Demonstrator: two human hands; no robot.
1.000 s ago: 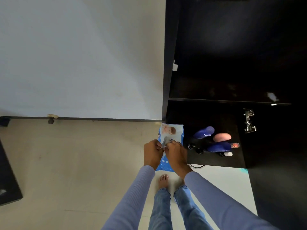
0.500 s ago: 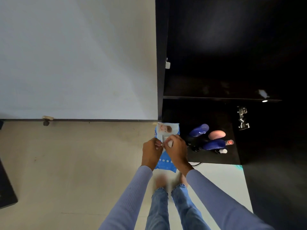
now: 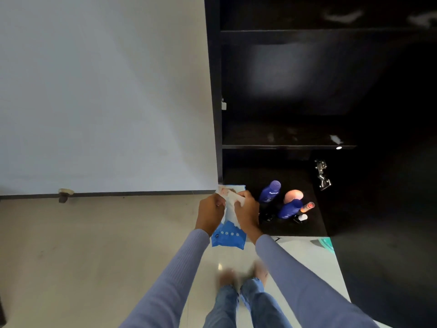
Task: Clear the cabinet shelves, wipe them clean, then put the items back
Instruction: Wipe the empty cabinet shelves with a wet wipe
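Both hands are together in front of the body and hold one blue packet of wipes (image 3: 229, 236). Left hand (image 3: 210, 215) has its fingers curled around the left edge of the packet near its top, and right hand (image 3: 247, 213) pinches a white sheet (image 3: 230, 204) that stands out of the packet top. The packet hangs down between the two wrists, with its blue lower part showing below the hands.

At 3 o'clock from the hands stands the dark open cabinet (image 3: 214, 91). On its bottom shelf (image 3: 314, 224), near the right hand, are two blue bottles, one (image 3: 269, 192) at the back and one (image 3: 290, 208) closer to the front. A pink round object (image 3: 293, 195) is just beside them, and an orange-capped tube (image 3: 308, 206) and a small white cap (image 3: 302, 218) lie at 3 o'clock from the front bottle. The shelf above (image 3: 283, 146) looks bare and dusty. A metal hinge (image 3: 322, 174) is on the right inner side.

At 6 o'clock, blurred bare feet (image 3: 241, 275) stand on the pale floor (image 3: 82, 245).
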